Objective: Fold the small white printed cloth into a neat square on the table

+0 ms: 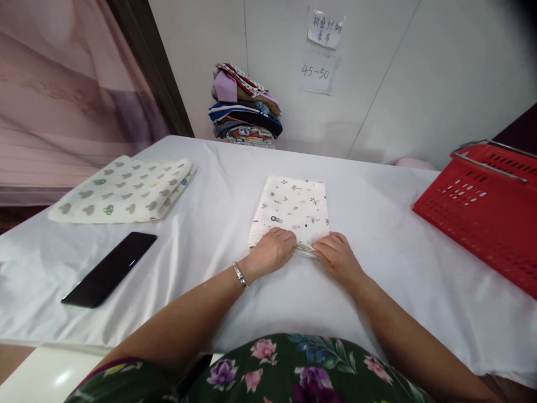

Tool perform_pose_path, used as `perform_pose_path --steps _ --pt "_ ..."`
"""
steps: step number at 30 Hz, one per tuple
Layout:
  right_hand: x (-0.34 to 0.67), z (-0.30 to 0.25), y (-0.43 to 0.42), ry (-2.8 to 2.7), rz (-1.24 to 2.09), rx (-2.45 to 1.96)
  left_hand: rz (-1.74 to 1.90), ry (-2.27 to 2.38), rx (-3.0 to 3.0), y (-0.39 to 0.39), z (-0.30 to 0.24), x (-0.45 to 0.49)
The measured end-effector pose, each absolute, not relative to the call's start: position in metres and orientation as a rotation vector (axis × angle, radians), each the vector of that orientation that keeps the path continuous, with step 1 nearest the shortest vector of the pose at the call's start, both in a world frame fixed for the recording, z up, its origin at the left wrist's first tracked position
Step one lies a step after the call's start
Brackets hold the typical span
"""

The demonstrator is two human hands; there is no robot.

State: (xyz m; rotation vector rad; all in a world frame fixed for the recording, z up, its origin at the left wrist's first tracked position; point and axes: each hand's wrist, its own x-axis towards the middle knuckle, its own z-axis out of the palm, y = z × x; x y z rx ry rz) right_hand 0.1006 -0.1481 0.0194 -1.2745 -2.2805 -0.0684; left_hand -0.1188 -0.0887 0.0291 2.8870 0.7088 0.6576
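A folded white cloth with small printed figures [293, 208] lies in the middle of the white-covered table [210, 190]. My left hand [273, 251] rests on its near left corner with the fingers curled down onto the edge. My right hand [337, 256] pinches the near edge just to the right, fingers closed on the fabric. The two hands almost touch. A bracelet sits on my left wrist.
A folded cloth with grey and green hearts [126, 189] lies at the far left. A black phone [109, 269] lies near the left front edge. A stack of folded fabrics [245, 106] stands against the wall. A red plastic basket [486, 207] sits at the right.
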Motion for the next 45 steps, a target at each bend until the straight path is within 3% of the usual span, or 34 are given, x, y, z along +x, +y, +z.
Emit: perform_pose_path --steps 29,45 --pt "0.096 0.019 -0.147 -2.272 -0.002 -1.34 0.693 0.819 2.922 -0.084 0.027 -0.124" --pt "0.092 0.013 -0.144 -2.175 -0.214 -1.319 0.931 0.751 2.937 -0.094 0.024 -0.116"
